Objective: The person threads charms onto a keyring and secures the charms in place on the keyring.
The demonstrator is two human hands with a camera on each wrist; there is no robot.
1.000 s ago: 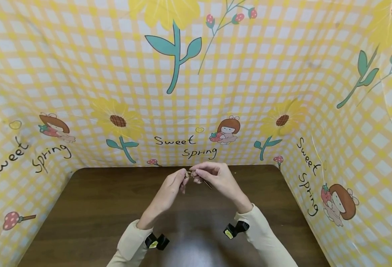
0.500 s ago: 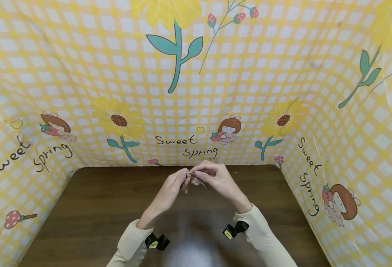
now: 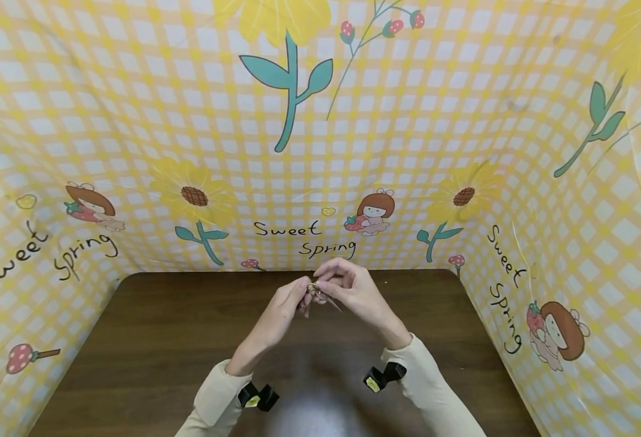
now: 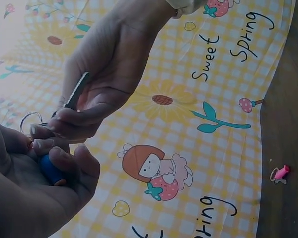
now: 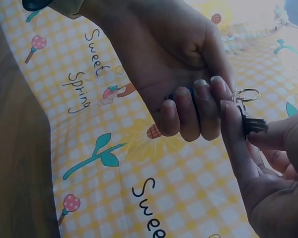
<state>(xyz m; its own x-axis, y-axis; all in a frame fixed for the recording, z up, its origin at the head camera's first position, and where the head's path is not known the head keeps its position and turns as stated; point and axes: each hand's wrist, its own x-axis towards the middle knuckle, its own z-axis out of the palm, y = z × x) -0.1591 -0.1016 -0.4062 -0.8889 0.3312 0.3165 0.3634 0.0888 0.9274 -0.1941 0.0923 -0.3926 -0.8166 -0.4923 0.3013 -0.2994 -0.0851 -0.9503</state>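
Observation:
My left hand (image 3: pixel 278 312) curls its fingers round a blue cylindrical piece (image 4: pixel 50 171) with an orange-brown end, and its thumb and index finger are at a metal key ring (image 5: pixel 248 94). My right hand (image 3: pixel 361 297) pinches a key (image 4: pixel 77 91) on or next to that ring, between thumb and fingers. In the head view the key points down and to the right, and the hands meet over the far part of the table. Fingertips hide where key and ring join. The left fingers cover most of the blue piece.
A dark wooden table (image 3: pixel 200 358) lies below the hands. Yellow checked cloth (image 3: pixel 408 121) stands along its back and sides. A small pink thing with a metal clasp (image 4: pixel 281 173) lies on the table in the left wrist view.
The ring has turned and sits closer between the two hands. My right index finger has lifted a little away from the ring. Both hands otherwise stay in place.

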